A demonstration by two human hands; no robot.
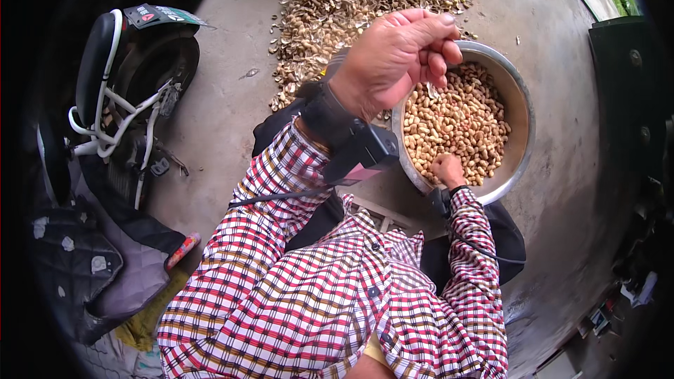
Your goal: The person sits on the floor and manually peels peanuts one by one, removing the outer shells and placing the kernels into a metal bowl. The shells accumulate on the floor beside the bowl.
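My left hand (403,58) is raised above the left rim of a metal basin (521,116), its fingers curled and the thumb laid against the forefinger. Just under its fingers is a pale scrap that looks like a piece of shell (433,90); whether the hand holds it is unclear. Unshelled peanuts (458,121) cover the bottom of the basin, with a few reddish bits among them. My right hand (449,170) reaches in over the near rim and touches the peanuts. Its fingertips are hidden, so any peanut in its grasp cannot be seen.
A large heap of peanut shells (337,16) spreads over the concrete floor (221,68) beyond the basin. At left stands a white-framed electric bike (108,116), a quilted cover (126,273) beside it. A dark green panel (621,89) borders the right side.
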